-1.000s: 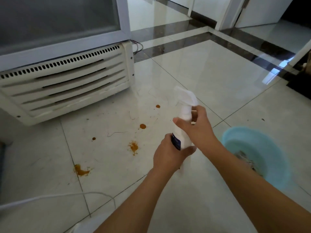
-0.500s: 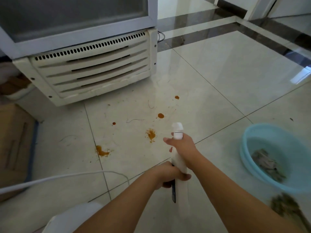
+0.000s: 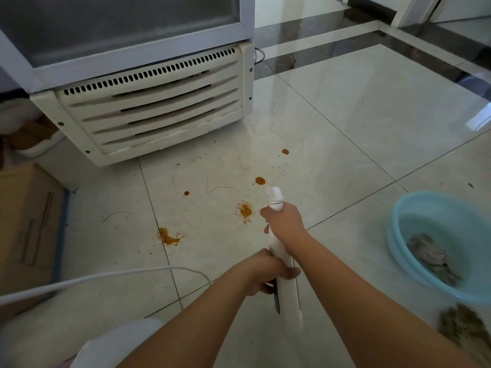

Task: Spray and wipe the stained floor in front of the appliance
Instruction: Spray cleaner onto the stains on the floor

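Note:
A white spray bottle (image 3: 284, 285) lies tilted forward between both hands, nozzle (image 3: 274, 195) pointing at the stained tiles. My right hand (image 3: 284, 221) grips its neck at the trigger. My left hand (image 3: 265, 273) is wrapped around its body lower down. Several orange-brown stains mark the pale floor: a splatter (image 3: 245, 211) just left of the nozzle, a smear (image 3: 168, 237) on a grout line, small round spots (image 3: 260, 180) (image 3: 285, 151) (image 3: 186, 193). Loose hairs lie among them. The white appliance with a louvred grille (image 3: 156, 107) stands behind the stains.
A light blue basin (image 3: 406, 235) holding a grey rag (image 3: 430, 257) sits on the floor at right; another grey cloth (image 3: 462, 330) lies near it. A cardboard box (image 3: 26, 227) stands at left. A white cable (image 3: 106, 274) runs across the lower left floor.
The view has tilted down and moved closer to the floor. The bottle has gone from upright to tilted forward, nozzle low over the stains. Both hands keep their hold.

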The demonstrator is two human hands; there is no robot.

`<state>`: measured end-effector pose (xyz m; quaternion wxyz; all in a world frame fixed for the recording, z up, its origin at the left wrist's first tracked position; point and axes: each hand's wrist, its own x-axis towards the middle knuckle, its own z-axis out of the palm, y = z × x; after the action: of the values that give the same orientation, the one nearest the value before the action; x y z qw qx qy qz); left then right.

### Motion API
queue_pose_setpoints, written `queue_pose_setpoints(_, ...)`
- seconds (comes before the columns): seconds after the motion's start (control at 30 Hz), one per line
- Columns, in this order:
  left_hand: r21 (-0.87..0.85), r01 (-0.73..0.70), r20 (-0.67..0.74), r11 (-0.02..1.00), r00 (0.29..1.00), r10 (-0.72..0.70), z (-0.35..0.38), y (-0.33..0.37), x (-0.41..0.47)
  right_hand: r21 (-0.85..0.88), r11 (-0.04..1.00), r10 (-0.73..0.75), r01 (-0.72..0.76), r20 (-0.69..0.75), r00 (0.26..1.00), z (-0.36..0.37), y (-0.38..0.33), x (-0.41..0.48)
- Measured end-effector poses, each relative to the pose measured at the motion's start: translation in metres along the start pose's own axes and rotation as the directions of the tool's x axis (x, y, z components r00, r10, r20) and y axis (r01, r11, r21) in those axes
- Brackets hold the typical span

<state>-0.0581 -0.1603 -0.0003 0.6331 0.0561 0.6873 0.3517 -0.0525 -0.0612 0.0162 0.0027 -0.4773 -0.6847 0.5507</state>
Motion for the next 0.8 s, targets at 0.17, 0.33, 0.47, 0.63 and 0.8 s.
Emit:
queue_pose_setpoints(0.17,0.017,0.005,0.002,1.000,1.000,-0.005,0.003,0.002,0.000,0.017,1.000,-0.011,0.011,-0.037,0.999,-0.002,0.003,0.000)
queue_pose_setpoints(0.33,0.026,-0.002,-0.001,1.000,1.000,0.002,0.006,0.006,0.004,0.047,0.999,0.002,0.002,-0.080,0.997,-0.006,0.004,0.003)
queue_pose_setpoints(0.47,0.016,0.014,0.005,1.000,1.000,-0.014,0.008,0.004,0.005,0.043,0.999,0.015,-0.013,-0.046,0.999,-0.005,0.005,0.005)
queue_pose_setpoints(0.63,-0.061,0.038,0.004,0.997,0.999,-0.038,0.000,-0.001,-0.001,0.018,1.000,-0.006,0.006,0.040,0.999,0.009,0.001,0.004)
queue_pose_setpoints(0.8,-0.188,0.063,-0.005,0.980,0.998,-0.065,-0.019,-0.025,-0.011,-0.004,1.000,0.018,-0.017,0.173,0.985,0.046,-0.003,0.000)
